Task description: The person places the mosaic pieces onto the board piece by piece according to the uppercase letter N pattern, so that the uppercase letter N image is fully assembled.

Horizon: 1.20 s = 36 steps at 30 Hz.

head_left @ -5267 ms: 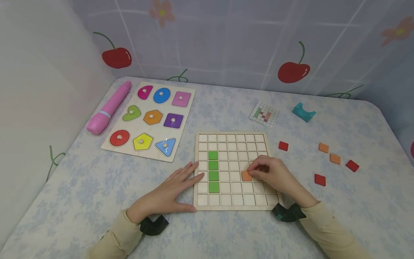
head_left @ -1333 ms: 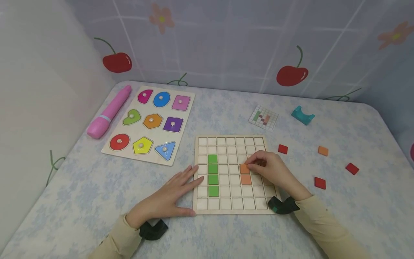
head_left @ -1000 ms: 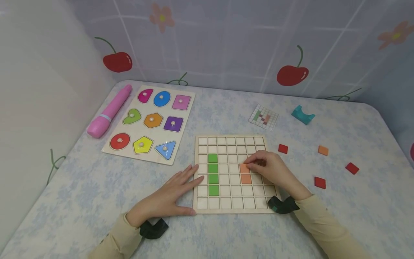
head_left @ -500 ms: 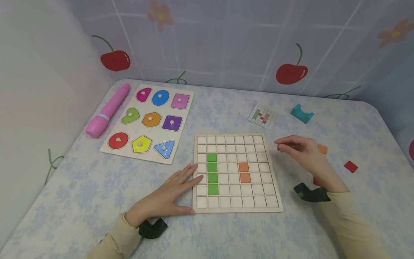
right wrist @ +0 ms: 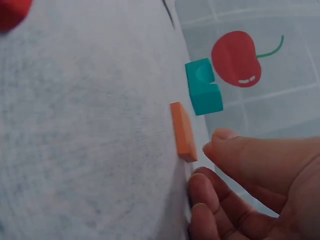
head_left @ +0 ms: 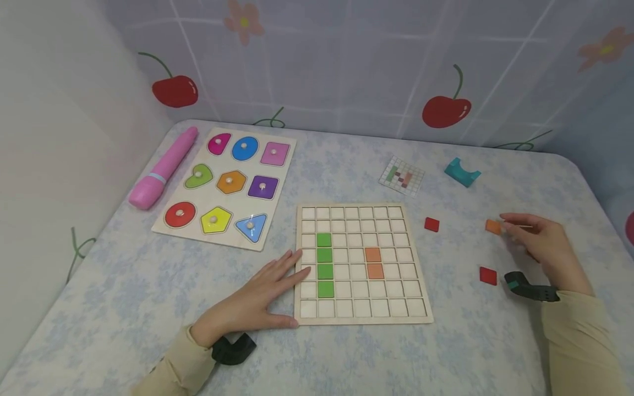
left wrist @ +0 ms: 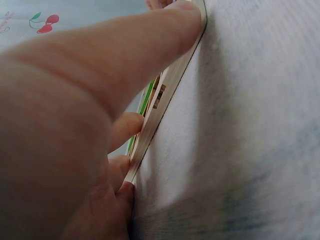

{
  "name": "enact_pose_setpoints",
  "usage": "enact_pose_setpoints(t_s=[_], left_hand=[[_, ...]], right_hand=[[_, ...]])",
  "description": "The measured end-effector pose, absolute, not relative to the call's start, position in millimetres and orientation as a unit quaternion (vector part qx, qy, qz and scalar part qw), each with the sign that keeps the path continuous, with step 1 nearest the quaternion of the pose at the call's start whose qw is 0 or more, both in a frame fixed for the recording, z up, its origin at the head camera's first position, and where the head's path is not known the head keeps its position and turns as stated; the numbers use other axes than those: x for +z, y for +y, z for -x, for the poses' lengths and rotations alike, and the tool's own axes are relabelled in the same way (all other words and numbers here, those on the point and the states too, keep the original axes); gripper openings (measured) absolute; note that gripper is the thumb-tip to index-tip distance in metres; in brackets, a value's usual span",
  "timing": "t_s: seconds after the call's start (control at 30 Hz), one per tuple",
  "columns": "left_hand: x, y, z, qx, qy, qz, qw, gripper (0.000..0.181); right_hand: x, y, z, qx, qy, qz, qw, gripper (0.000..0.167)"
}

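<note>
1. Right hand [head_left: 544, 245] is just beside the loose orange tile [head_left: 492, 226], out towards the far right corner of the tabletop [head_left: 356, 360], thumb and fingers parted.
2. Left hand [head_left: 252, 302] has its fingers spread, touching the wooden grid's left border, [head_left: 348, 271] tbh.
3. Shape puzzle [head_left: 242, 202] is over near the tabletop's far left corner.

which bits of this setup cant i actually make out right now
- Head view: the tabletop beneath the right hand, covered by it.
- Head view: fine detail on the pattern card, too small.
- Left wrist view: most of the grid board's face, hidden by the left hand and the low angle.
- Right wrist view: part of the red tile, cut off at the top left corner.
</note>
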<state>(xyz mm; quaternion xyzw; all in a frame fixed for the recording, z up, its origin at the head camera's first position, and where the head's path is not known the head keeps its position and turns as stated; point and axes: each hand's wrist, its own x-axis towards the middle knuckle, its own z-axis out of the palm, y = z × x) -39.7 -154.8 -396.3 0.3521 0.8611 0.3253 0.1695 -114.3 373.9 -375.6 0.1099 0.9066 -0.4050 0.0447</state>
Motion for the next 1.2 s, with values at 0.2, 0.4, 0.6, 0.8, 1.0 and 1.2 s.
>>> enact_pose_setpoints(t_s=[0.2,0.4,0.6,0.8,1.0,1.2], left_hand=[[-396,-155,39,0.327,0.862,-0.349,0.17,0.089],[-395,-154,39,0.329,0.86,-0.351,0.168,0.089],[-395,-154,39,0.332,0.859,-0.35,0.17,0.088],[-394,-154,39,0.328,0.861,-0.349,0.172,0.089],[-395,-154,40,0.324,0.863,-0.35,0.169,0.089],[-397,-155,40,0.328,0.86,-0.353,0.169,0.088]], right_hand=[[-390,374,122,-0.323,0.942,-0.079,0.053,0.064],[-392,369,123,-0.293,0.955,-0.052,0.025,0.046],[-391,366,122,-0.29,0.955,-0.066,0.006,0.04],[-387,364,121,-0.288,0.955,-0.068,-0.009,0.036],[-370,351,120,-0.343,0.934,-0.089,-0.041,0.033],[-342,302,116,-0.438,0.896,-0.042,-0.058,0.033]])
